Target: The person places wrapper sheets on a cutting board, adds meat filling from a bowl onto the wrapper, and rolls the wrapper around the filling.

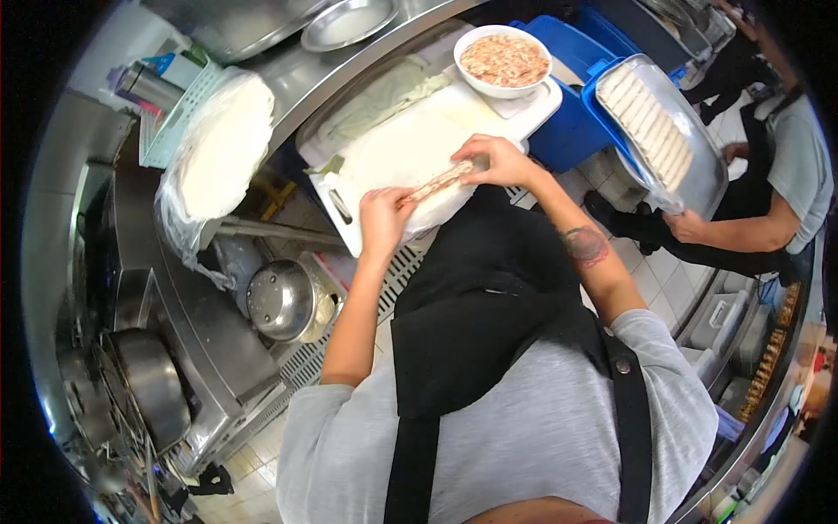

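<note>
L fingers & R fingers on filling strip, bowl nr.

Can't actually read any text anywhere here, tbh. Closest thing is a tiny pale mark on my black apron, on my body's side of my fingers, way too small to make out. The tattoo up my right forearm from those fingers, and the strap button further back, give me no legible lettering either.
</note>
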Demonstrator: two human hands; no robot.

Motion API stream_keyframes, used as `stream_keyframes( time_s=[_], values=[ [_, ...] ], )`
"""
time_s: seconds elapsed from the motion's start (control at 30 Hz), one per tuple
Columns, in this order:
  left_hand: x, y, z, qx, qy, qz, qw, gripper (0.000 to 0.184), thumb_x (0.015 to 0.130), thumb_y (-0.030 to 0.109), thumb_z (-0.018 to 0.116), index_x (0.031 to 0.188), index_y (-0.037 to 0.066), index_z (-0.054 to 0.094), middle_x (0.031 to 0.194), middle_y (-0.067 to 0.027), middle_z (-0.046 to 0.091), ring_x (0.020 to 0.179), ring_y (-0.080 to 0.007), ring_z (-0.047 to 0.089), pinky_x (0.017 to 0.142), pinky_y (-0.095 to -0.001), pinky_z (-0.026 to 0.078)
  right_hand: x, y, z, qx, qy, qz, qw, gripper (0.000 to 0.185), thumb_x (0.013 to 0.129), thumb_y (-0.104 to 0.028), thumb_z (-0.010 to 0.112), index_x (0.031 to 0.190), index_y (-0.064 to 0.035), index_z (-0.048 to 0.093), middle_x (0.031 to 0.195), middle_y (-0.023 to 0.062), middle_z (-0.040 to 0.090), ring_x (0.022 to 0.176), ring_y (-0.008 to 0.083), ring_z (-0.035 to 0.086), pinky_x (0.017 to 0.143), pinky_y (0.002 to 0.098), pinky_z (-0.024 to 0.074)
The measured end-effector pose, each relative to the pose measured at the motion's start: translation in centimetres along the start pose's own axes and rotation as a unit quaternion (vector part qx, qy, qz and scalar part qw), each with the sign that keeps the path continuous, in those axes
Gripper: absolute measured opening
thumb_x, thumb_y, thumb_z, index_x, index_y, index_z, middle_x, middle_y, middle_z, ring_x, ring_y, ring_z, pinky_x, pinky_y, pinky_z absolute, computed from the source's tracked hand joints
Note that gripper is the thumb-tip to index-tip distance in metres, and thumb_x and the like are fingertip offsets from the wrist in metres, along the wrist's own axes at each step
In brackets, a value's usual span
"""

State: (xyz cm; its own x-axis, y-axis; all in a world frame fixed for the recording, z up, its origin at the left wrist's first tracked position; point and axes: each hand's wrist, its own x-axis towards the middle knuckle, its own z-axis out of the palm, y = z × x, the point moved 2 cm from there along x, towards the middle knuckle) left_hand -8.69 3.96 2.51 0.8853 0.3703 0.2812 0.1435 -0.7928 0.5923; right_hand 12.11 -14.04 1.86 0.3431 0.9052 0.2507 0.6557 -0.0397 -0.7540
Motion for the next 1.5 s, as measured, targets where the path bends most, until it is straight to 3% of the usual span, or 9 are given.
stream_keyframes(
  time_s=[0.2,0.37,0.5,0.6,0.77,0.93,1.23,1.37,1.5],
  values=[
    [-1.8,-1.8,-2.0,-0.059,0.019,-0.059,0.996,0.03,0.068,0.009,0.083,0.096,0.002,0.077,0.088,-0.0144,0.073,0.078,-0.0287,0.066,0.077,-0.0359,0.053,0.0,0.3,0.2,-0.004,-0.003,0.001,1.0,0.041,0.071,-0.026,0.087,0.106,-0.008,0.076,0.105,0.0087,0.069,0.1,0.0246,0.066,0.092,0.0343,0.0512],
    [-2.8,-2.2,-2.9,-0.128,0.015,-0.079,0.989,0.036,0.071,0.011,0.084,0.105,0.004,0.076,0.104,-0.0148,0.074,0.096,-0.0275,0.07,0.089,-0.0337,0.053,0.3,-0.7,0.3,-0.012,-0.026,0.024,0.999,0.044,0.072,-0.027,0.085,0.11,-0.0071,0.075,0.106,0.0126,0.069,0.1,0.0266,0.067,0.09,0.034,0.0521],
    [-4.1,-3.8,-4.0,-0.147,0.019,-0.118,0.982,0.041,0.072,0.012,0.084,0.112,0.005,0.074,0.115,-0.0142,0.072,0.11,-0.0256,0.069,0.099,-0.0331,0.05,1.1,-3.7,0.8,-0.161,-0.064,0.058,0.983,0.046,0.071,-0.033,0.084,0.111,-0.011,0.073,0.107,0.0096,0.07,0.103,0.0269,0.066,0.088,0.0402,0.0512],
    [-4.4,-3.9,-4.1,-0.111,0.04,-0.077,0.99,0.036,0.071,0.01,0.084,0.106,0.006,0.076,0.108,-0.0121,0.074,0.104,-0.0254,0.069,0.094,-0.0336,0.052,2.3,-6.0,3.7,-0.252,-0.06,0.002,0.966,0.044,0.07,-0.037,0.083,0.107,-0.0156,0.073,0.104,0.0031,0.07,0.103,0.0254,0.066,0.084,0.0464,0.0484],
    [-3.4,-2.9,-3.4,-0.059,0.052,-0.047,0.996,0.029,0.07,0.008,0.083,0.099,0.007,0.077,0.099,-0.0095,0.075,0.096,-0.0259,0.068,0.088,-0.0345,0.053,3.7,-8.7,10.5,-0.236,-0.024,-0.105,0.966,0.031,0.075,-0.039,0.077,0.093,-0.0143,0.072,0.092,0.0022,0.064,0.095,0.0228,0.065,0.081,0.0424,0.0468],
    [-3.4,-2.7,-2.9,-0.044,0.05,-0.037,0.997,0.025,0.069,0.008,0.082,0.094,0.006,0.077,0.097,-0.0083,0.075,0.094,-0.0261,0.067,0.087,-0.0353,0.052,3.1,-7.7,10.3,-0.234,0.018,-0.084,0.968,0.017,0.078,-0.029,0.073,0.082,-0.0136,0.069,0.086,0.0003,0.064,0.091,0.0214,0.065,0.079,0.0408,0.0454],
    [-3.2,-2.7,-3.5,-0.041,0.032,-0.024,0.998,0.025,0.069,0.008,0.082,0.094,0.007,0.077,0.096,-0.0084,0.075,0.094,-0.0261,0.067,0.087,-0.0348,0.052,0.4,-2.2,0.3,-0.167,-0.028,-0.058,0.984,0.027,0.073,-0.011,0.08,0.099,-0.0051,0.074,0.098,0.0098,0.069,0.096,0.0295,0.065,0.085,0.0398,0.0518],
    [-2.7,-2.0,-3.9,-0.05,0.002,-0.085,0.995,0.03,0.068,0.014,0.084,0.095,0.006,0.077,0.095,-0.0079,0.074,0.093,-0.0256,0.066,0.087,-0.0367,0.05,0.1,-1.3,-1.2,-0.103,-0.041,-0.022,0.994,0.029,0.075,-0.017,0.08,0.102,-0.0045,0.075,0.097,0.0111,0.068,0.096,0.0291,0.065,0.087,0.0381,0.052],
    [-1.9,0.0,-3.3,0.053,0.027,-0.014,0.998,0.034,0.066,0.015,0.086,0.097,0.004,0.077,0.093,-0.0113,0.075,0.088,-0.0278,0.068,0.084,-0.0363,0.053,0.2,-0.6,-0.9,-0.084,-0.048,-0.009,0.995,0.032,0.076,-0.016,0.08,0.106,-0.0057,0.075,0.099,0.0107,0.068,0.097,0.0282,0.065,0.089,0.0376,0.0511]
  ],
)
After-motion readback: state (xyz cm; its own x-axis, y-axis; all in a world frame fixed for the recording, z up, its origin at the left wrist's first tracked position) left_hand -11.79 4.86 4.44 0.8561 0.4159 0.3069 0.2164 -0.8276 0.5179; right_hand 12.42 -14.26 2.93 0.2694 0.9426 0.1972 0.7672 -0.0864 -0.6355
